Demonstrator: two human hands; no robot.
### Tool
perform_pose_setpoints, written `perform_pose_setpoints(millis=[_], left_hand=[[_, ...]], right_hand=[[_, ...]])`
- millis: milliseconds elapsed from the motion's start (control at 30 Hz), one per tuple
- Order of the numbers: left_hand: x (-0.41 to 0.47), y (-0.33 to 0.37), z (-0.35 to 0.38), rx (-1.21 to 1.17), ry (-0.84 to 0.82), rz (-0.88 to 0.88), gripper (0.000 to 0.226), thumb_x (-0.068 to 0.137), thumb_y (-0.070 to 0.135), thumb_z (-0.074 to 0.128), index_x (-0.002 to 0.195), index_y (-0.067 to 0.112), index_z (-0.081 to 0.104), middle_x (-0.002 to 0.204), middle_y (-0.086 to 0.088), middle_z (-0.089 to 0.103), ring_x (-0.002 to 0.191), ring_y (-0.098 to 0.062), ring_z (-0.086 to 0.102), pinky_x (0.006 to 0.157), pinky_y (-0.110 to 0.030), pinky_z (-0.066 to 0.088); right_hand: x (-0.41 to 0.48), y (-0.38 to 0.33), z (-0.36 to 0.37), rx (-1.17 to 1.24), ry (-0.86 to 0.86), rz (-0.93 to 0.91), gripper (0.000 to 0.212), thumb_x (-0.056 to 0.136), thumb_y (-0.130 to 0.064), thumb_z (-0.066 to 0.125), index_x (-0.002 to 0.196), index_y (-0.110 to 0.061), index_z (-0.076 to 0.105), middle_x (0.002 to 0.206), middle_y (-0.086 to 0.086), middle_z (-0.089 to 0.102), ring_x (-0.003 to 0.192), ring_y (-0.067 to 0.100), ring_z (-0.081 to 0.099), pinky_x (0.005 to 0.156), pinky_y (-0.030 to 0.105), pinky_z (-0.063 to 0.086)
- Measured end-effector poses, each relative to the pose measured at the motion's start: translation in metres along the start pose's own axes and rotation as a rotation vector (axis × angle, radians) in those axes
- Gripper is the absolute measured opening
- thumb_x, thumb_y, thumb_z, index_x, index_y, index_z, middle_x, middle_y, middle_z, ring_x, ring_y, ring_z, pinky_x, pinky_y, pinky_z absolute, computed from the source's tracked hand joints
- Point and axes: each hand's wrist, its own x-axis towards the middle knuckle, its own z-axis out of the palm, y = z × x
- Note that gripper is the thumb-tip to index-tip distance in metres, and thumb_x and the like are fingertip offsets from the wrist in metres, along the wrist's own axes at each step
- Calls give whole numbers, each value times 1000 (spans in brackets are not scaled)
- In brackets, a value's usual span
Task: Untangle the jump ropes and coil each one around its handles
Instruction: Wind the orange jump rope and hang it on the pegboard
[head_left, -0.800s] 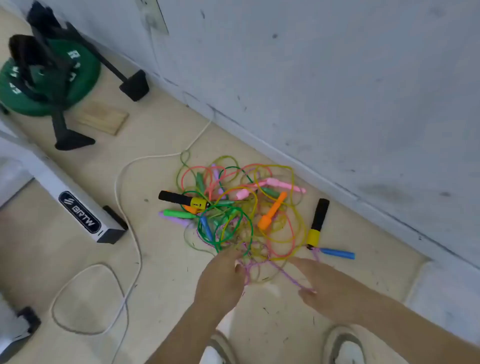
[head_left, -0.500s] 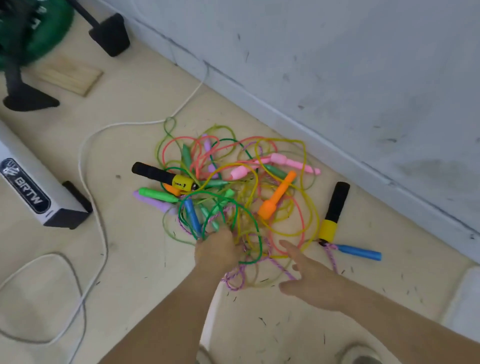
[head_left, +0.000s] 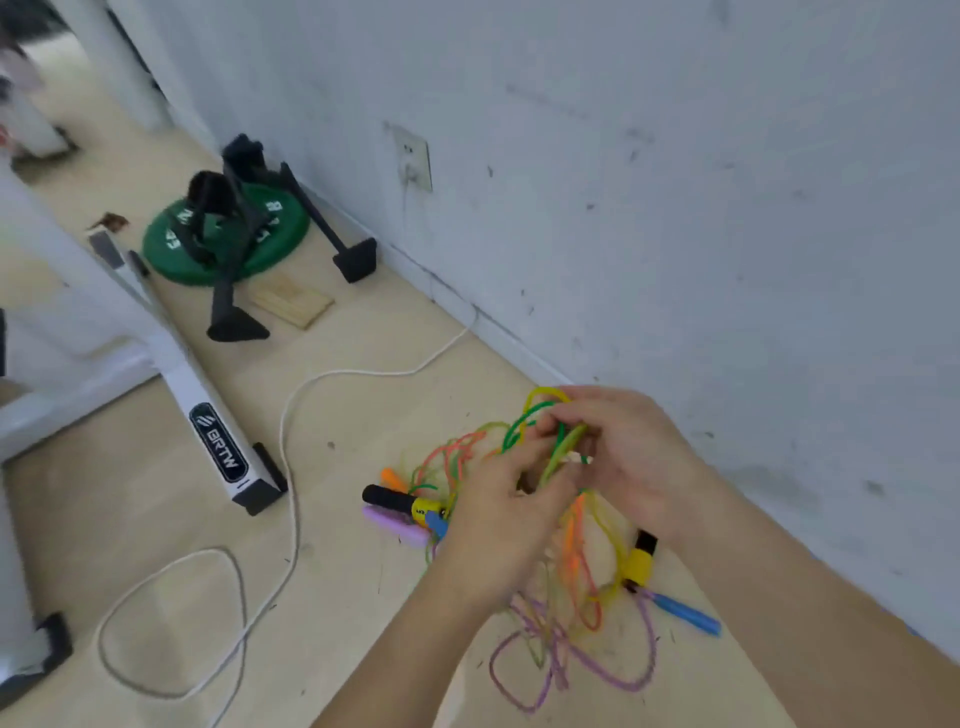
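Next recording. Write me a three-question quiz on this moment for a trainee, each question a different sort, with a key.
1. True or false: the left hand holds nothing.
2. Which thing lies right beside the blue handle? A. a black-and-yellow handle; B. a weight plate; C. a wall socket.
3. What colour is the rope that the right hand pinches?

Key
1. False: it grips the tangle of jump ropes.
2. A.
3. Green.
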Motion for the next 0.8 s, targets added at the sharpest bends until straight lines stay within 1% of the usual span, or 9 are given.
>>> perform_pose_setpoints(millis=[100,167,267,367,533,600,667,733,800], left_hand=[[-32,48,-9,-404,89,-98,34,82,0,69,100,29,69,59,-8,55,53,-19,53,54,-23,46],[-54,62,-12,-331,142,-86,26,75,0,74,86,23,73,65,-11,66,63,-18,62,68,-28,51],[-77,55,-14,-30,204,-72,16,80,27,70,65,25,72,62,-10,66,60,-8,54,63,-29,44],[-85,37,-19,99,248,-129,35,89,33,64,59,15,69,45,8,56,45,-4,42,56,-30,37],[-73,55,-25,-9,268,-33,30,91,10,55,63,16,64,49,3,60,45,-8,53,51,-21,40],[-64,56,-28,-12,145,-75,19,81,1,62,79,19,67,59,7,64,51,-4,56,51,-15,42],[-58,43,-34,88,-164,-147,40,71,-2,66,101,24,64,92,5,71,76,-3,65,68,-19,52],[-58,33,-38,88,-474,-189,66,68,5,64,130,22,52,127,4,61,113,-5,59,95,-28,49],[-57,38,-33,-17,-516,-235,74,72,8,61,142,21,40,140,5,51,125,-6,51,96,-23,46]], right_hand=[[-53,-67,19,-144,-146,-233,20,94,0,53,111,4,63,83,14,70,72,20,68,66,34,56],[-86,-106,29,-170,-162,-381,19,97,-2,51,113,-1,61,84,10,72,83,20,72,80,42,56],[-121,-153,33,-111,-184,-536,15,99,-5,49,106,-10,62,85,6,73,90,25,73,82,44,57],[-128,-155,33,-153,-95,-513,17,102,-10,46,111,-11,60,95,9,74,91,29,72,74,44,59],[-110,-95,21,-452,122,-296,31,101,-8,42,128,-22,49,105,4,71,79,16,69,64,39,59],[-110,-76,11,-525,115,-310,35,100,-6,42,127,-27,48,100,1,72,78,12,70,54,30,57],[-111,-65,0,-550,92,-351,38,99,-3,47,125,-30,47,94,0,74,79,10,71,53,24,54],[-112,-61,-8,-553,67,-383,43,96,1,52,123,-31,48,89,-3,76,81,11,71,58,25,55],[-113,-61,-13,-561,31,-398,43,93,6,55,120,-28,52,88,-5,77,85,13,71,68,27,54]])
